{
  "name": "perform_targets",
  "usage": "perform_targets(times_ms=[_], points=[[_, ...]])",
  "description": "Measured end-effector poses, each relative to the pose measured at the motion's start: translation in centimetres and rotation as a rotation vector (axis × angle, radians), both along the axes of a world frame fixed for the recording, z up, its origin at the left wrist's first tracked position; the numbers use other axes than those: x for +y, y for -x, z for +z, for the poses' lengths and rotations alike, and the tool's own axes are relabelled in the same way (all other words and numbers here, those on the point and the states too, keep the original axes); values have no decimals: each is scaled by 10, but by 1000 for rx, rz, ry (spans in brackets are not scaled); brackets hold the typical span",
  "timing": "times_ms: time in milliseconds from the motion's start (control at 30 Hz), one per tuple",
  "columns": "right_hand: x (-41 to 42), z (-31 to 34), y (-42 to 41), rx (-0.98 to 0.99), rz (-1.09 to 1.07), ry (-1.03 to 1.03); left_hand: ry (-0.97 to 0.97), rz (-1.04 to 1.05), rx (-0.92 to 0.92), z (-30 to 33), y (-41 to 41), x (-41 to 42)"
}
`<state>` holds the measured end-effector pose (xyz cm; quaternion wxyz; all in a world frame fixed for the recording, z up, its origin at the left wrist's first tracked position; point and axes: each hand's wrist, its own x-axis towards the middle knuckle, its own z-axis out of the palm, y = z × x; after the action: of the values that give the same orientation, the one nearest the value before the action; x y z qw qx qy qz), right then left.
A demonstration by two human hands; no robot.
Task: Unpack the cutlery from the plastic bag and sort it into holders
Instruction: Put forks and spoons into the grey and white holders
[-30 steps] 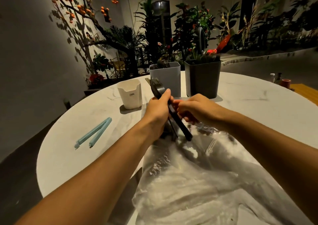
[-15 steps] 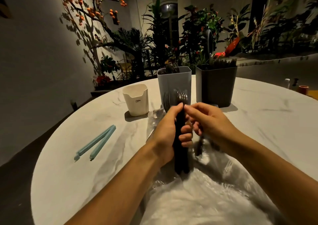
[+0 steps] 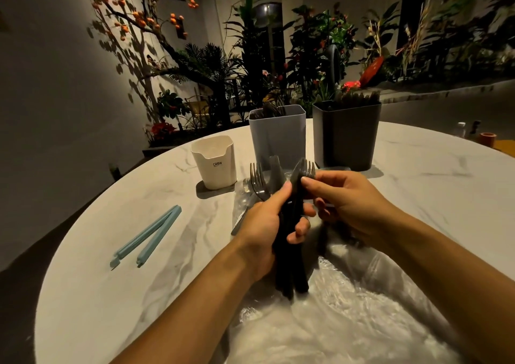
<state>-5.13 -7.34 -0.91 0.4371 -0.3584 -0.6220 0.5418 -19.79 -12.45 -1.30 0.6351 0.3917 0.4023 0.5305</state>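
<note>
Big round white marble-look table (image 3: 418, 185), crumpled clear plastic bag (image 3: 348, 322) spread at the near edge. Behind it are three holders: dark grey square bin (image 3: 347, 138), light grey square bin (image 3: 277, 138), small cream cup (image 3: 214, 165). Sorting's underway, I'd say. The left hand (image 3: 264, 227) grips a bundle of dark plastic forks (image 3: 289, 252) upright over the bag, and the right hand (image 3: 348, 204) pinches one fork head at the top. Next, that one probably needs pulling free and dropping into the matching bin.
</note>
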Motion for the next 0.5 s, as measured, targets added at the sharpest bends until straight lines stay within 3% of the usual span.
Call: perform_targets(times_ms=[200, 500], points=[[3, 0, 1, -14, -172, -24, 18, 28, -4, 1, -1, -3], [-4, 1, 0, -81, -61, -123, -20, 90, 90, -2, 1, -4]])
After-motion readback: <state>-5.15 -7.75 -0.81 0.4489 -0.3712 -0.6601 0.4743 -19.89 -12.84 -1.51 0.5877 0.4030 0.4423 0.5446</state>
